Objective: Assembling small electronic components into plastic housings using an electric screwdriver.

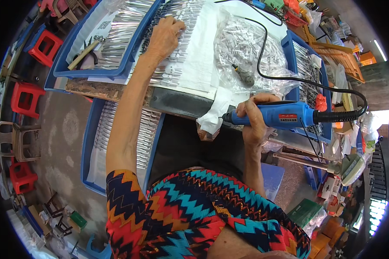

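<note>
Head view: right hand [256,117] wrapped tight round blue electric hand tool [285,115], at the near edge of the surface [177,103]. Its black cord [289,77] loops up across a clear bag of small white parts [246,47] beyond the tool. Left hand [165,36], fingers bent and resting on rows of thin metal pieces [181,64] on white cloth [203,60], well left of the tool. Blue tray [129,64] just left of that hand; another blue tray [90,138] below the surface. Red stools [26,99] far left on the floor.
</note>
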Demonstrator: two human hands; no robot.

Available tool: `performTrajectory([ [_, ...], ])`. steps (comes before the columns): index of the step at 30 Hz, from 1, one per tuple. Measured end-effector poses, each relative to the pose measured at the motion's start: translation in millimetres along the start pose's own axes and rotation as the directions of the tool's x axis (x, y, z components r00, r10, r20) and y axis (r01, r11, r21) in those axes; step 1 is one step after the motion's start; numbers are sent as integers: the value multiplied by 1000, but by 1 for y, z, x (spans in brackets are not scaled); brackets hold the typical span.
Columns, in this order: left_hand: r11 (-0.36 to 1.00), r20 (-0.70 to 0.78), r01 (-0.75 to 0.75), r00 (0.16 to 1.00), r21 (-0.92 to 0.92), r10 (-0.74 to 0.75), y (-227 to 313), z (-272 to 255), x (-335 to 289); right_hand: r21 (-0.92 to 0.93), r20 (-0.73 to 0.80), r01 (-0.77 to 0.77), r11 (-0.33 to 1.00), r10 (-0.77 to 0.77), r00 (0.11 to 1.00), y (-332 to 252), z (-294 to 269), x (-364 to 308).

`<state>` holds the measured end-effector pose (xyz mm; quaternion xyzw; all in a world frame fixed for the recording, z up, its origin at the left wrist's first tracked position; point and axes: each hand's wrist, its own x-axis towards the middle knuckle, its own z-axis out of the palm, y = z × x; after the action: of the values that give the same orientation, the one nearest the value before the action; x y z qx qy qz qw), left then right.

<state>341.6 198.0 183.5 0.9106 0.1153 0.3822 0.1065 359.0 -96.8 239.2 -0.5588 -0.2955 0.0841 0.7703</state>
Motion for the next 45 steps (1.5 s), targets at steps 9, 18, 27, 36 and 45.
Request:
performTrajectory([
  [9,999,-29,44,999,2,-44,0,4,-4,23,5,16,1000,-16,1000,1,-2,-1],
  [18,996,-253,55,965,-77,-73,5,-23,-12,-4,-5,23,1000,-23,1000,0,0,-1],
  [27,963,-529,-81,846,-256,-70,89,-76,-23,-23,-30,14,1000,-15,999,1,1,-2],
  [36,629,43,329,904,-704,-425,183,-67,-113,35,-97,-41,999,44,994,-4,8,3],
  [45,-273,690,644,586,-715,-424,205,-51,-148,-12,-99,33,999,-34,995,4,4,9],
])
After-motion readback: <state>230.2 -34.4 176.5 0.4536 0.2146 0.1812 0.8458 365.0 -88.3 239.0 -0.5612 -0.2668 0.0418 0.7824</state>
